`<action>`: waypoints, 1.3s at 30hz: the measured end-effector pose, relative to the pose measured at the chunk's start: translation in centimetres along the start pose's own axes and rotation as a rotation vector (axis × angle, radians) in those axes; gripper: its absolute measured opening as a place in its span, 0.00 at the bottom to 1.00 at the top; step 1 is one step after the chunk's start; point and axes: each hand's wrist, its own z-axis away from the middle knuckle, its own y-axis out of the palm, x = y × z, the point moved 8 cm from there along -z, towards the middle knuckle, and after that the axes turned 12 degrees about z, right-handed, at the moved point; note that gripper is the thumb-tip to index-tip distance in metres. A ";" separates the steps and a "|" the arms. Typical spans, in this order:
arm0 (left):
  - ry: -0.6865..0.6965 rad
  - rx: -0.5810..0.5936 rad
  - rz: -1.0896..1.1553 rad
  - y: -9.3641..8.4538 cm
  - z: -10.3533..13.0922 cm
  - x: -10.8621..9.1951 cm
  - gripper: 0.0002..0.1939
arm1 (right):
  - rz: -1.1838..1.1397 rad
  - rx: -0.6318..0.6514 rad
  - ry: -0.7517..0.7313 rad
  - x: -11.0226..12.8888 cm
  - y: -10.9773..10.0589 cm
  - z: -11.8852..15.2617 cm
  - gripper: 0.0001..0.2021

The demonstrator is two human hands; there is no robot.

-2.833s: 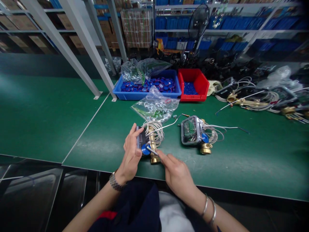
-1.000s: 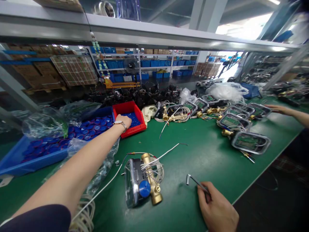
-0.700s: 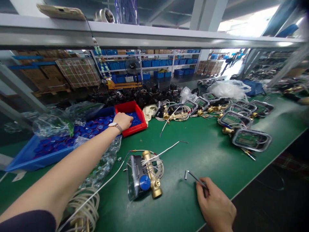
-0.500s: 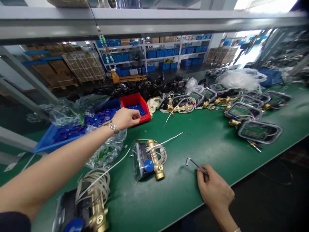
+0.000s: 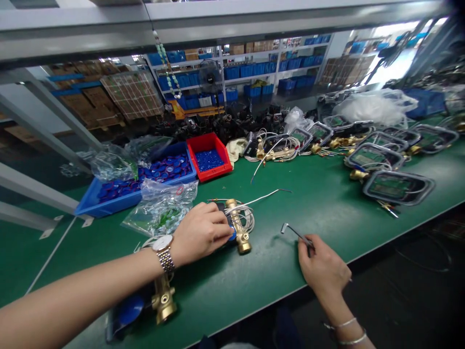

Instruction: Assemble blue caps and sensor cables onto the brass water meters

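My left hand (image 5: 203, 231) is over the middle water meter, its thumb and fingers pinched together at the blue round cap (image 5: 232, 234). Whatever small thing those fingertips hold is hidden. The meter's brass pipe body (image 5: 240, 228) lies just right of the fingers, with a coiled pale cable (image 5: 248, 219) beside it; my hand covers most of the dark housing. Held low over the bench in my right hand (image 5: 324, 267) is an L-shaped hex key (image 5: 296, 233), bent end pointing left. A second brass-bodied meter (image 5: 164, 301) lies partly under my left forearm.
Small blue pieces fill a red bin (image 5: 228, 167). Next to it, a blue tray (image 5: 109, 207) holds blue round caps. A clear plastic bag (image 5: 160, 213) lies in front. Several meters with clear-rimmed housings (image 5: 399, 188) line the back and right of the green bench (image 5: 276, 271).
My left hand has moved from the red bin toward me, down to the middle meter's blue cap. My right hand still holds the hex key in nearly the same place. The view has shifted slightly.
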 end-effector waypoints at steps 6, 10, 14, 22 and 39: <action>0.010 0.030 -0.079 -0.1 0.7 -0.6 0.12 | 0.007 0.006 0.003 0.0 0.2 0.0 0.09; -0.009 0.038 -0.059 0.1 1.0 -0.6 0.13 | 0.023 0.018 -0.006 0.1 0.2 0.1 0.09; -0.147 -0.037 0.149 0.0 0.7 1.1 0.10 | 0.012 -0.005 -0.014 0.3 -0.2 0.1 0.11; -0.622 -0.036 0.572 3.5 1.9 6.2 0.10 | -0.455 0.202 -0.172 0.3 -0.2 -0.7 0.15; -0.521 0.005 0.704 4.7 1.8 5.8 0.35 | -0.840 0.362 -0.607 13.4 -4.4 3.3 0.24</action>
